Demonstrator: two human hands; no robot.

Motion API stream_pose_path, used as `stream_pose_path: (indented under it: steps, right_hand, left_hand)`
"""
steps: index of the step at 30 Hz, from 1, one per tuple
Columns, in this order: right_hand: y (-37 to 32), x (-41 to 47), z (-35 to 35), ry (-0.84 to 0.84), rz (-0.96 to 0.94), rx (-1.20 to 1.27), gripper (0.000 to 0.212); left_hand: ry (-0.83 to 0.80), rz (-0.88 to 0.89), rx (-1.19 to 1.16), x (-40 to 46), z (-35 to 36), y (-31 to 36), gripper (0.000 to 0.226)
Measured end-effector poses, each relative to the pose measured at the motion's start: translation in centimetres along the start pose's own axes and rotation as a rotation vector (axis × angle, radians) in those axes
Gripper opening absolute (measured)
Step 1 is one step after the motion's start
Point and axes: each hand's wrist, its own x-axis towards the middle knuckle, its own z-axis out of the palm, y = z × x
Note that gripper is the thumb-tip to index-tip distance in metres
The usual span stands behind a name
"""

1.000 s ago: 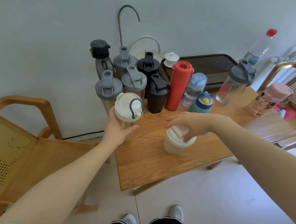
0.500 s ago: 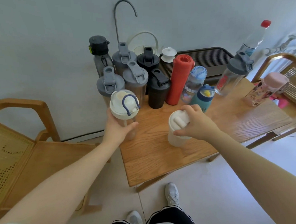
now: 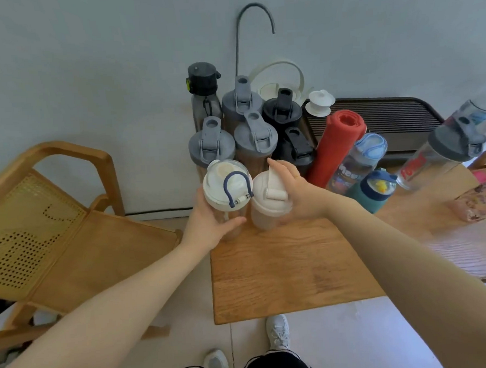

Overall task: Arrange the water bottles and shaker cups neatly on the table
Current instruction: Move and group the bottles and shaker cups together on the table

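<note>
My left hand (image 3: 210,225) grips a clear shaker with a white lid and blue loop handle (image 3: 226,186) at the wooden table's (image 3: 291,271) left edge. Right beside it stands a white shaker cup (image 3: 268,202), which my right hand (image 3: 298,192) holds from the right side, fingers wrapped round its lid and body. The two cups touch or nearly touch. Behind them stand grey-lidded shakers (image 3: 211,146) (image 3: 254,135) (image 3: 242,105), black shakers (image 3: 281,111) (image 3: 297,150) and a dark bottle (image 3: 204,93).
A red bottle (image 3: 335,145), a clear blue-lidded bottle (image 3: 359,161) and a teal bottle (image 3: 374,191) stand to the right. A grey-lidded clear shaker (image 3: 437,151) and a patterned bottle (image 3: 481,196) lie further right. A wooden chair (image 3: 55,221) sits left of the table; a dark tray (image 3: 387,120) lies behind.
My right hand has carried the white shaker cup back and left, up against the blue-handled shaker. My left hand has kept its hold on that shaker.
</note>
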Motion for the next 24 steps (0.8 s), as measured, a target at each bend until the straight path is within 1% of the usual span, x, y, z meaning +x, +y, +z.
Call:
stream_pose_path:
  steps: [2, 4, 5, 7, 9, 11, 13, 18, 21, 24]
  right_hand:
    - [0.9, -0.4, 1.1, 0.078, 0.026, 0.101, 0.137]
    - [1.3, -0.9, 2.6, 0.2, 0.098, 0.308, 0.14]
    - [1.4, -1.0, 3.2, 0.243, 0.12, 0.417, 0.14]
    - [1.3, -1.0, 4.2, 0.276, 0.153, 0.597, 0.134]
    - [1.1, -0.6, 4.7, 0.311, 0.165, 0.691, 0.124]
    - [1.0, 0.0, 5.0, 0.361, 0.147, 0.685, 0.108]
    - [0.9, 0.4, 5.2, 0.375, 0.128, 0.658, 0.1]
    - [1.3, 0.6, 5.2, 0.331, 0.094, 0.655, 0.1]
    - [1.0, 0.3, 5.3, 0.337, 0.101, 0.667, 0.099]
    - [0.5, 0.1, 5.6, 0.347, 0.128, 0.684, 0.101]
  left_hand:
    - [-0.024, -0.016, 0.014, 0.2, 0.0, -0.6, 0.093]
    - [-0.058, -0.027, 0.028, 0.1, -0.1, -1.1, 0.096]
    - [-0.067, -0.036, 0.027, 0.0, -0.1, -1.2, 0.097]
    - [-0.059, -0.068, 0.026, 0.0, 0.0, -1.2, 0.093]
    - [-0.035, -0.087, 0.041, 0.3, -0.1, -1.0, 0.089]
    - [-0.033, -0.089, 0.064, 0.6, -0.4, -0.9, 0.086]
    - [-0.049, -0.094, 0.077, 0.7, -0.8, -0.8, 0.083]
    - [-0.115, -0.094, 0.092, 1.4, -2.0, -1.2, 0.074]
    - [-0.178, -0.109, 0.092, 2.0, -2.6, -1.4, 0.075]
    - [-0.188, -0.126, 0.068, 2.0, -2.7, -1.3, 0.075]
